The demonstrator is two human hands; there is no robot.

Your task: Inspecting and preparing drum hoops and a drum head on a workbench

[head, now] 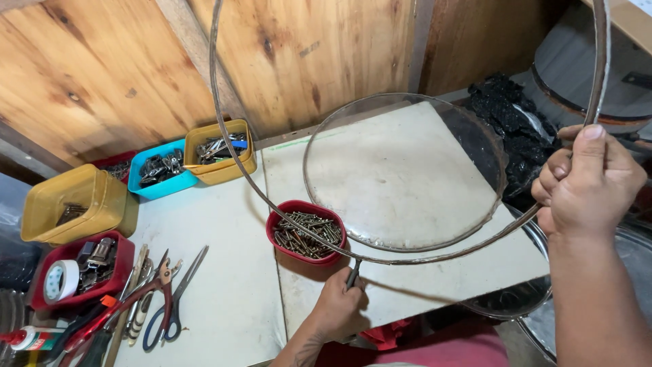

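Over the counter (224,285), seen from the head camera, a large thin metal hoop (435,255) is held up between both hands. It is dull, grey-brown and narrow, a wide ring whose upper arc runs out of the top of the picture. The right hand (587,183) grips its right side, fingers curled round the band and thumb pressed flat along it. The left hand (337,304) is at the hoop's lowest point near the counter's front edge, fingers closed on a small dark tool (353,273) that meets the band there — what kind of tool I cannot tell.

Behind the hoop a round translucent disc (404,173) with a thin rim lies on a pale board (407,285). Just left of it sits a red bowl (305,231) full of brown screws. Farther back, against the wall, stand a blue tub (159,177) and a yellow tub (221,153) holding metal parts; a larger yellow tub (75,204) and a red tray (81,268) with a roll of white tape (60,281) sit at the left edge. Scissors (173,299) and red-handled pliers (129,302) lie near the front left.

The counter is pale and scuffed — the wall (102,68) behind is knotty wooden boarding. Crumpled black plastic (513,126) lies at the right.
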